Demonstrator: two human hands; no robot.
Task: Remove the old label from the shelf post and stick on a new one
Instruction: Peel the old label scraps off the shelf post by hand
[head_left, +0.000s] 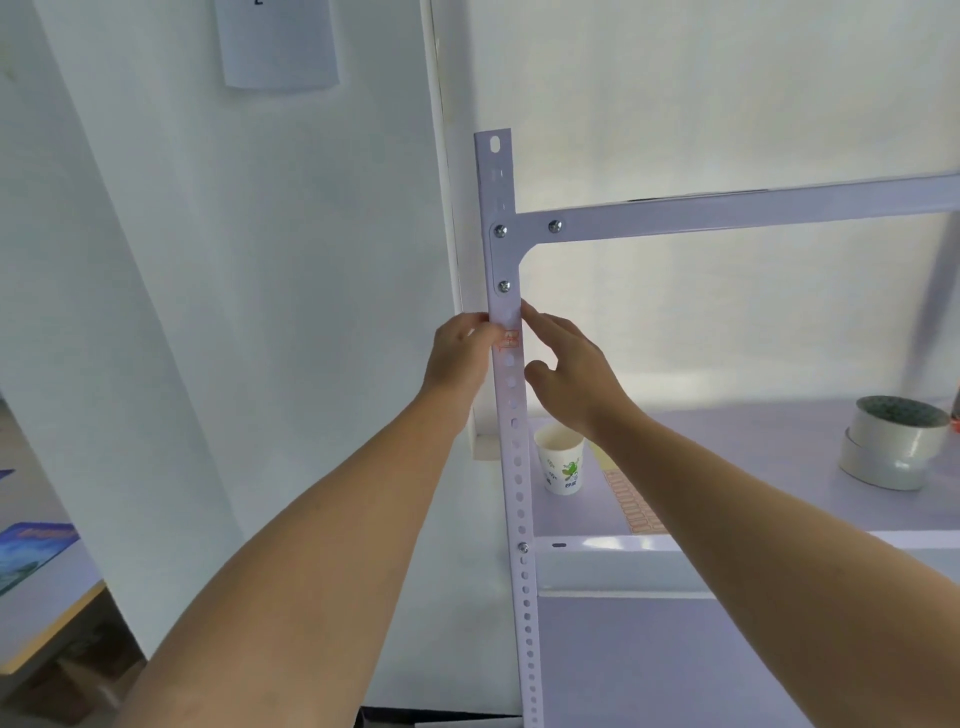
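A white perforated shelf post runs upright through the middle of the view. A small label with red print sits on its front face, below the corner bracket. My left hand is at the post's left edge with its fingertips on the label's left side. My right hand is just right of the post, index finger stretched up along the post's right edge beside the label, thumb held apart. A sheet of red-printed labels lies on the shelf board under my right forearm.
A paper cup stands on the shelf board close to the post. Two stacked rolls of white tape sit at the right. A horizontal beam crosses above. A desk edge lies low left.
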